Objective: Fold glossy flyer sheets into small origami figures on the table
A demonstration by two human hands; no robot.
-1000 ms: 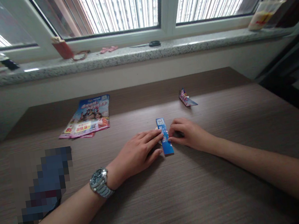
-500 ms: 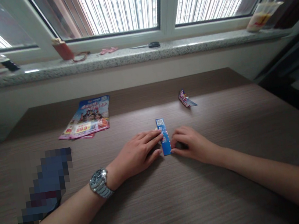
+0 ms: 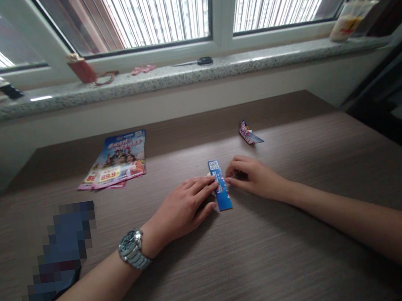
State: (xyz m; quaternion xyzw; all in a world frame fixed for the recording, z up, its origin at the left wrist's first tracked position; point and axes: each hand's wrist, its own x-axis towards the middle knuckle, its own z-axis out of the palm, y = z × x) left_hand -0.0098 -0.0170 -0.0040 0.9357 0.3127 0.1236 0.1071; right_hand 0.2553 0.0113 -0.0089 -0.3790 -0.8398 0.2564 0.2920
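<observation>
A narrow folded flyer (image 3: 224,200), blue with a QR code at its far end, lies on the table in front of me. My left hand (image 3: 195,198) rests flat on its left side, fingers stretched out and pressing it down. A metal wristwatch (image 3: 132,247) is on my left wrist. At the flyer's right edge is my right hand (image 3: 251,176), its fingers curled and the thumb and index fingertips pinching along that edge, about halfway up. A pale bit of paper peeks out under my left fingertips.
A stack of colourful flyers (image 3: 118,159) lies at the back left. A small folded paper piece (image 3: 249,134) stands at the back right. A dark blue pixelated object (image 3: 63,249) is beside my left forearm. The windowsill (image 3: 161,80) holds scissors (image 3: 203,61), a red box (image 3: 81,70) and a plastic cup (image 3: 351,22).
My right hand has moved away from me along the flyer's right edge, from its near end to about the middle. My left hand has stayed on the flyer. The view has shifted slightly.
</observation>
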